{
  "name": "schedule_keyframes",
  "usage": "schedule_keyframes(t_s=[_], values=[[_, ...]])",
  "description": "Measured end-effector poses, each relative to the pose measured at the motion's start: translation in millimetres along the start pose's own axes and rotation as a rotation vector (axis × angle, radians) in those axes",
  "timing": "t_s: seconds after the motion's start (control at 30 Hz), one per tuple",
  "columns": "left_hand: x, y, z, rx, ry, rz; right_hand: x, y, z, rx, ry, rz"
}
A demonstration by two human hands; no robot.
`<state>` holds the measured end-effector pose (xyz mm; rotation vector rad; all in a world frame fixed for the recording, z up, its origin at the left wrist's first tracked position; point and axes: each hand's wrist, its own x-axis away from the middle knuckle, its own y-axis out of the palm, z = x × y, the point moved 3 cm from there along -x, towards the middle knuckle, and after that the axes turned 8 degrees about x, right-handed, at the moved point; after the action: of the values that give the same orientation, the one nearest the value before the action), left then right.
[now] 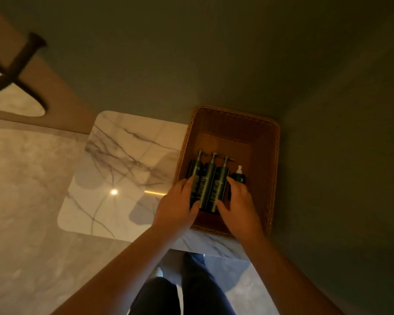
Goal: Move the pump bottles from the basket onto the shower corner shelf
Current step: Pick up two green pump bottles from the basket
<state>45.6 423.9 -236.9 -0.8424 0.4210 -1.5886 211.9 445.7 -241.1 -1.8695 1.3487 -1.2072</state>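
Marble ledge [123,155] | basket [273,155]: three pump bottles [206,187] | both hands [210,206] clasp them

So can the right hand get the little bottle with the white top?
Probably yes. The right hand is already in the basket, and the little bottle lies right beside its fingers with nothing over it. That hand seems busy gripping the three pump bottles together with the left hand, though.

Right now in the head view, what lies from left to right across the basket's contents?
Left hand → three dark pump bottles side by side → small spray bottle with a white top, all inside the wicker basket.
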Motion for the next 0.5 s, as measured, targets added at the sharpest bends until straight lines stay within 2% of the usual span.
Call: schedule_keyframes(t_s=[0.33,0.5], values=[[-51,71,-49,0.047,-0.189,-0.149,-65,68,37,-0.015,0.048,-0.118],[-75,108,-72,0.160,-0.268,-0.172,-90,103,58,-0.151,0.165,-0.145]])
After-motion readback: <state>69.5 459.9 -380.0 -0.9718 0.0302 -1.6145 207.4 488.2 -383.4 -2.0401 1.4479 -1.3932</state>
